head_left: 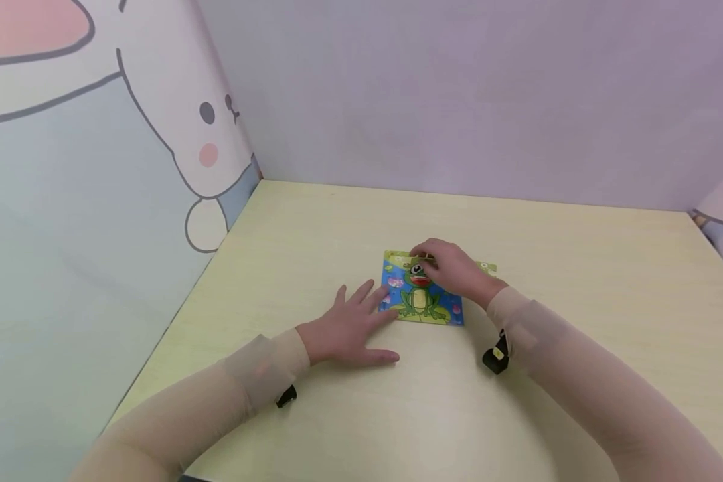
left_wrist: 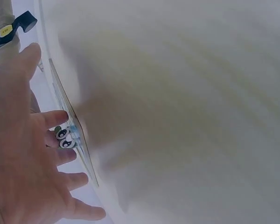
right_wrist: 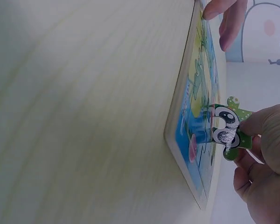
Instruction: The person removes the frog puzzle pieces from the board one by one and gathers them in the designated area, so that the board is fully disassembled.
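A frog jigsaw puzzle board [head_left: 420,314] lies on the table, showing a green frog on a blue ground. My right hand [head_left: 456,269] pinches a green puzzle piece [right_wrist: 228,127] with the frog's two eyes, between thumb and fingers. The piece stands on edge, close over the board's upper part, its lower side right at the picture surface. My left hand [head_left: 351,328] is spread flat, palm down, with fingertips on the board's left edge and the thumb stretched out over the table. In the left wrist view the same eye piece [left_wrist: 65,137] shows behind the left fingers.
The pale wooden table [head_left: 313,234] reaches back to a plain lilac wall [head_left: 458,100]. At the left stands a panel [head_left: 126,201] with a cartoon animal print. A black wrist camera [head_left: 497,356] sits under the right sleeve, close to the tabletop.
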`<state>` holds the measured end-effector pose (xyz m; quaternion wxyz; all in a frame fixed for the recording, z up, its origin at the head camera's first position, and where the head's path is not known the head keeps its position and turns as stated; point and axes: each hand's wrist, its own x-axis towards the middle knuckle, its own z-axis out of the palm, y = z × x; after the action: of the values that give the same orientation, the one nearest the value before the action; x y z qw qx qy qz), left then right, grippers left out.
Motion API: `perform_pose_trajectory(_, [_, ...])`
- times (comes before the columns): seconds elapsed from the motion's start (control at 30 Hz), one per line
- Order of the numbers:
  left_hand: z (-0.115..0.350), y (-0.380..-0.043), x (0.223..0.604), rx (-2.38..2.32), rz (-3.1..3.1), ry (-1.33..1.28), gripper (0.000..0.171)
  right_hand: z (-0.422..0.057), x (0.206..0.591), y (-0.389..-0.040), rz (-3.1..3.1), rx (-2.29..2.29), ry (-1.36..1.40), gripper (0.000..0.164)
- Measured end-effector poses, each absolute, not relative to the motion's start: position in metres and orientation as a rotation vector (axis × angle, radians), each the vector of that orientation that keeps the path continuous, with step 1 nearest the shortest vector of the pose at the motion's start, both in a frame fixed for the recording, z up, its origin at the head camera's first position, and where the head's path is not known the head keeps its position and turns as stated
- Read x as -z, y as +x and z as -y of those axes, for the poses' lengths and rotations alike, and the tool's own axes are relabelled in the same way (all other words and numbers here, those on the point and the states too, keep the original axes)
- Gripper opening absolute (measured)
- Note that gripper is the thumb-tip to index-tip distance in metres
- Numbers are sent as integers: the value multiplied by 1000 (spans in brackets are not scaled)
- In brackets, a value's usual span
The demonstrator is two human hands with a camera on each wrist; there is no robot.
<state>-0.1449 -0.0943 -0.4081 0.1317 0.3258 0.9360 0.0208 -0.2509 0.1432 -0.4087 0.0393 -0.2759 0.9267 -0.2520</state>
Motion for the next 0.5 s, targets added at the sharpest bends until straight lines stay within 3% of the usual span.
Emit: perform_pose_trajectory(0.5, [68, -157, 410, 30, -2703, 1039, 84, -142, 406, -256, -2773, 789, -786, 26])
